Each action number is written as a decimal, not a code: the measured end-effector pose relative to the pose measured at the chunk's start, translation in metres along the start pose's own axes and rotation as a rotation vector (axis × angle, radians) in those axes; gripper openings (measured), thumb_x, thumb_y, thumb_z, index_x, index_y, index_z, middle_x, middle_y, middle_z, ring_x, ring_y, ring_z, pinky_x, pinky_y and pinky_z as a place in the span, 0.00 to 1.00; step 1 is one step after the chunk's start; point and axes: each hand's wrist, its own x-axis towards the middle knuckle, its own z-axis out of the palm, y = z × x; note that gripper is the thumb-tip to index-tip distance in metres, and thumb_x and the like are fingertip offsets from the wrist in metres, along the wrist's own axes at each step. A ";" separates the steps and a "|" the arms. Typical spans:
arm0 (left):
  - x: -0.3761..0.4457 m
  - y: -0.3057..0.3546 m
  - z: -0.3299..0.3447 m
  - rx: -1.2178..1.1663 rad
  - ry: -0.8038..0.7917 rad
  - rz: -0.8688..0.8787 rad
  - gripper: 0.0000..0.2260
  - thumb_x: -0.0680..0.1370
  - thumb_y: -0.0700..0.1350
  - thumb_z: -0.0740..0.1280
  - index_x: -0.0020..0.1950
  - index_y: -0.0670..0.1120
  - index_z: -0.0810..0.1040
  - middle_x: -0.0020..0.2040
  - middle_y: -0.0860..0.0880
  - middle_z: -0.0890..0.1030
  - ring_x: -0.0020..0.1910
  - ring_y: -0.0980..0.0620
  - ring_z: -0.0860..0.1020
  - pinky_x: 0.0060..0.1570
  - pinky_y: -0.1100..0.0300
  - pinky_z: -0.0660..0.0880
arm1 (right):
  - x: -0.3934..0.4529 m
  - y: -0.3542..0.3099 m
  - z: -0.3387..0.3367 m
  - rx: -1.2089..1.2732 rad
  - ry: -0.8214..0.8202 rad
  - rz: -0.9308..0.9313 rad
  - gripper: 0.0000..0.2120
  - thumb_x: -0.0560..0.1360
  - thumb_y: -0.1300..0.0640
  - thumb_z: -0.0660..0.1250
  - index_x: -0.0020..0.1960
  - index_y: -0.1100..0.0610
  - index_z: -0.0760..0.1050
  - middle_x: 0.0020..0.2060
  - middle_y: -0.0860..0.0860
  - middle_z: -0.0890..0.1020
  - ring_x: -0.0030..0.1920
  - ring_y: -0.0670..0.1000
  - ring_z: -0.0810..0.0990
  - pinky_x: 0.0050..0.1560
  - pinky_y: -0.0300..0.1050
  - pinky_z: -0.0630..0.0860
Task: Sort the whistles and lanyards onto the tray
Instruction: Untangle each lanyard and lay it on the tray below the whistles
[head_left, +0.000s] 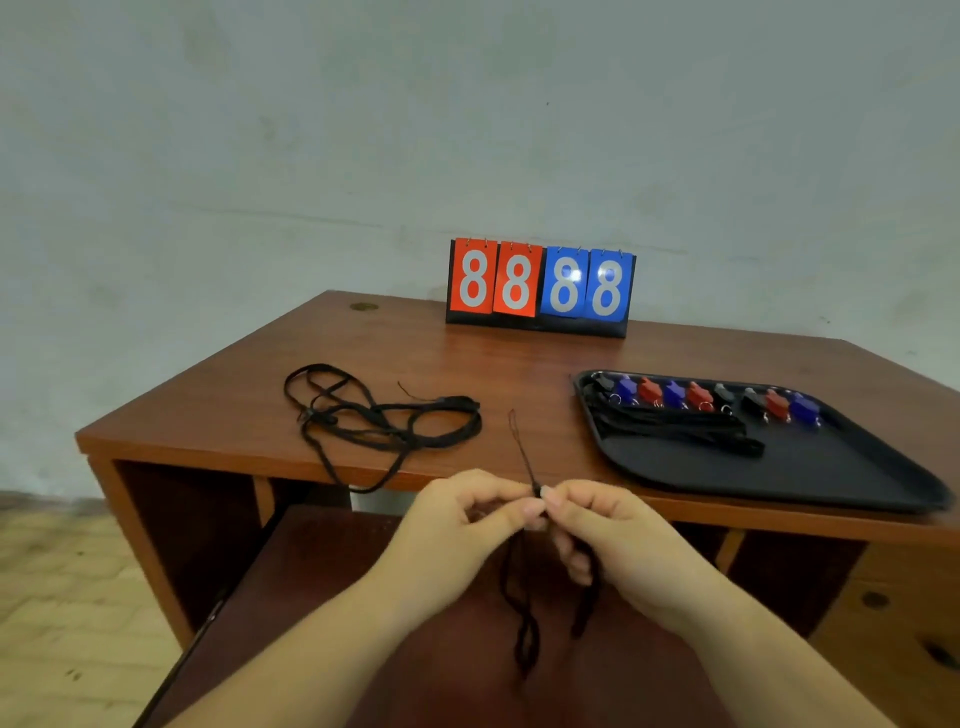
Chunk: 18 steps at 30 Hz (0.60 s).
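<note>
Both hands meet just in front of the desk's near edge, pinching one black lanyard (523, 457). My left hand (467, 525) and my right hand (597, 530) grip it at the same spot; its thin loop sticks up and its cords hang down between my wrists. A tangle of black lanyards (374, 415) lies on the desk's left half. To the right sits a black tray (810, 473). Along its far side stands a row of whistles (701, 397) in red, blue and black, with a bundle of black lanyards (675, 428) laid in front of them.
A flip scoreboard (540, 286) reading 8888 in red and blue stands at the back of the wooden desk (519, 364), against the wall. A pull-out shelf (363, 597) extends under the desk toward me. Drawers are at the lower right.
</note>
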 end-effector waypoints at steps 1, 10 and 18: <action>-0.006 -0.003 0.001 -0.079 0.000 -0.053 0.06 0.73 0.44 0.71 0.43 0.55 0.85 0.43 0.51 0.84 0.44 0.57 0.82 0.50 0.62 0.76 | -0.003 0.007 0.005 0.032 0.009 0.026 0.12 0.71 0.47 0.63 0.35 0.52 0.79 0.26 0.49 0.72 0.26 0.46 0.67 0.28 0.38 0.65; -0.041 -0.031 0.013 -0.373 0.072 -0.439 0.03 0.73 0.44 0.70 0.43 0.47 0.84 0.36 0.53 0.83 0.36 0.59 0.79 0.40 0.67 0.73 | -0.022 0.058 0.032 0.110 0.161 0.178 0.16 0.67 0.45 0.66 0.37 0.58 0.81 0.31 0.50 0.81 0.33 0.46 0.77 0.38 0.39 0.73; -0.043 -0.052 0.020 -0.423 0.099 -0.448 0.04 0.71 0.45 0.72 0.38 0.45 0.81 0.34 0.50 0.80 0.35 0.58 0.77 0.38 0.66 0.73 | -0.024 0.068 0.027 0.005 0.202 0.113 0.08 0.75 0.53 0.66 0.49 0.53 0.82 0.42 0.47 0.86 0.46 0.43 0.83 0.51 0.38 0.76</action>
